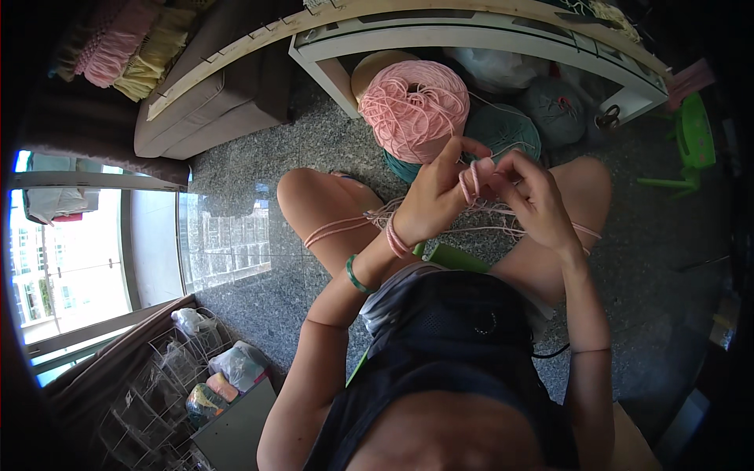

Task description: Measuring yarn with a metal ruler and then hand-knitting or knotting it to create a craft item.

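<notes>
Pink cord (471, 182) is looped around the fingers of my left hand (433, 195), whose fingers are bent together at the loops. More pink cord (396, 238) circles my left wrist, above a green bangle (360, 275). Close beside it, my right hand (534, 196) pinches at the cord near the left fingertips; the exact strand is hidden. Strands of pink cord (336, 228) run around both my knees and tangle in the gap between my legs. Just beyond my hands rests a large pink yarn ball (415, 108).
Dark green yarn (504, 129) and a grey yarn ball (553, 108) sit behind, under a white frame (448, 37). A wooden bar with pegs (236, 60) arches across the far side. Scissors (607, 117) hang on the frame's right. A green stool (691, 145) is far right; wire baskets (169, 369) stand lower left.
</notes>
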